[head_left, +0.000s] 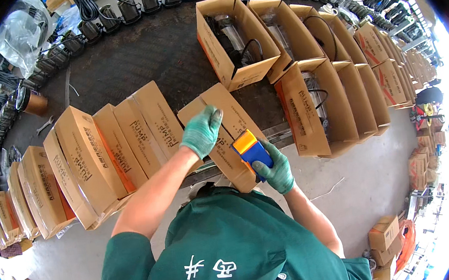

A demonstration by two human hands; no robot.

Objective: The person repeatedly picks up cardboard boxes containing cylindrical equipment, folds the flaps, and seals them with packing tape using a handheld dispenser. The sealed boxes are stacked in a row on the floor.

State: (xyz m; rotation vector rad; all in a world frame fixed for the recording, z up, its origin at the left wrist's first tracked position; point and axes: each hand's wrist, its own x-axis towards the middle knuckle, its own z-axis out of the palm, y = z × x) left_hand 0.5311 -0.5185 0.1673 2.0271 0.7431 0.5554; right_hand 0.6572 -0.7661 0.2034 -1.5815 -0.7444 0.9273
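Note:
My left hand (202,131), in a green glove, presses flat on the top flaps of a closed brown cardboard box (235,114) that stands on a dark platform. My right hand (278,171), also in a green glove, grips a blue and orange tape dispenser (249,147) held against the near end of the same box. Both forearms reach out from my green shirt at the bottom of the view.
A row of closed cardboard boxes (89,154) lines the platform (133,56) to the left. Open boxes holding metal pumps with black cables (236,40) stand to the right. Several pumps (128,8) line the far edge. More boxes (383,232) sit on the concrete floor at the right.

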